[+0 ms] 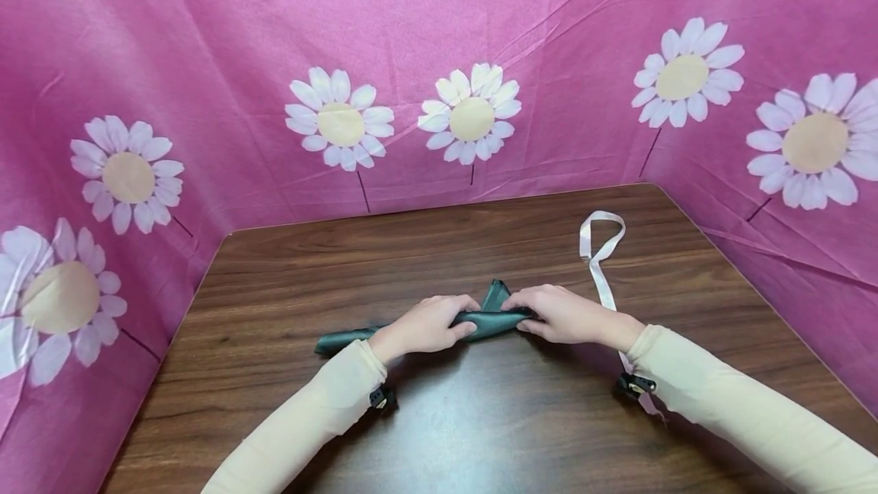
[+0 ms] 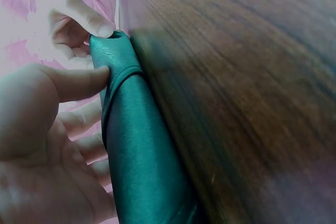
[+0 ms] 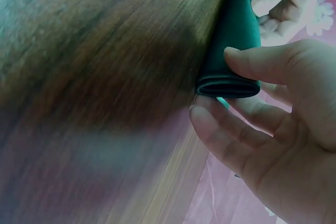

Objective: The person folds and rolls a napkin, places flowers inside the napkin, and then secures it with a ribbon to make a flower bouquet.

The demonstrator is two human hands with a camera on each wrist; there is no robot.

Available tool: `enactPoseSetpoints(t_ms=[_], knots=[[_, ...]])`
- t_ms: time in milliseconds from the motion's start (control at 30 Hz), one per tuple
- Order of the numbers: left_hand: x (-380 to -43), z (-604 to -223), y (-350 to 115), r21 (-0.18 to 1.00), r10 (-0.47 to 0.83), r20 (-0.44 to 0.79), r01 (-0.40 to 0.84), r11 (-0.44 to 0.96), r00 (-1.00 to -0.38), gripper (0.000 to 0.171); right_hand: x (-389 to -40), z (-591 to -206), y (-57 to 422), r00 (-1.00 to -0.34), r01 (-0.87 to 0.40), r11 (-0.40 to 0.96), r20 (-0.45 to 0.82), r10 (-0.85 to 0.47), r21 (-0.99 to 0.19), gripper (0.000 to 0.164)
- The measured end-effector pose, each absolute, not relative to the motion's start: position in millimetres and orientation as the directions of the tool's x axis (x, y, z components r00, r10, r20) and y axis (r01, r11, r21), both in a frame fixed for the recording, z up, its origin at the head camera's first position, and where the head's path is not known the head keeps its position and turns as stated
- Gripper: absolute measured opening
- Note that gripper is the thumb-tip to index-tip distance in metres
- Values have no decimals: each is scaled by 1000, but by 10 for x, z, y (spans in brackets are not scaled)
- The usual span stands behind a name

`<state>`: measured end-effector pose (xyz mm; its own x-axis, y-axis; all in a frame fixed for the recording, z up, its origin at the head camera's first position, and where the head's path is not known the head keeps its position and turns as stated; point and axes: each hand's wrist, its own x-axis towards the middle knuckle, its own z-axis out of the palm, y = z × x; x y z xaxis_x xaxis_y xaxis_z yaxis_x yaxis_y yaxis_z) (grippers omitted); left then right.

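A dark green satiny cloth (image 1: 490, 323), rolled into a long flat tube, lies across the middle of the table. One pointed flap (image 1: 495, 294) of it sticks out on the far side between the hands. The left hand (image 1: 434, 324) holds the roll near its middle, thumb (image 2: 84, 83) on the near face and fingers behind. At the right end, the right hand (image 1: 565, 315) pinches the roll between thumb (image 3: 257, 64) and fingers. The layered open end of the tube (image 3: 229, 88) shows in the right wrist view. The roll's left part (image 1: 343, 339) extends beyond the left hand.
A white ribbon (image 1: 599, 273) with a loop lies on the brown wooden table (image 1: 309, 273) at the right, passing under the right wrist. Pink cloth (image 1: 411, 21) printed with daisies hangs around the table's back and sides.
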<state>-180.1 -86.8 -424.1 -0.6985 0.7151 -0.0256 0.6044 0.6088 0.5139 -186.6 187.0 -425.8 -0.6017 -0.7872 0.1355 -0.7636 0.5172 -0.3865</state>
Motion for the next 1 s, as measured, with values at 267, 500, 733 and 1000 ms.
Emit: enactPoseSetpoints(t_ms=[267,500,733,1000], knots=[[-1789,-4239,-868,476,713,-16,621,622,-701,43,-1870,-4237,1882,-626,-704,515,86,-775,-489,26],[-1779,-4269,-852,464,711,-16,625,628,-703,48,-1867,-4265,1883,-634,-677,518,58,-771,-523,24],[-1780,-4260,-841,459,708,-2,628,628,-706,40,-1859,-4267,1861,-646,-708,533,119,-754,-463,20],[-1769,-4257,-838,468,709,3,627,622,-705,39,-1874,-4310,1861,-718,-678,610,190,-670,-410,13]])
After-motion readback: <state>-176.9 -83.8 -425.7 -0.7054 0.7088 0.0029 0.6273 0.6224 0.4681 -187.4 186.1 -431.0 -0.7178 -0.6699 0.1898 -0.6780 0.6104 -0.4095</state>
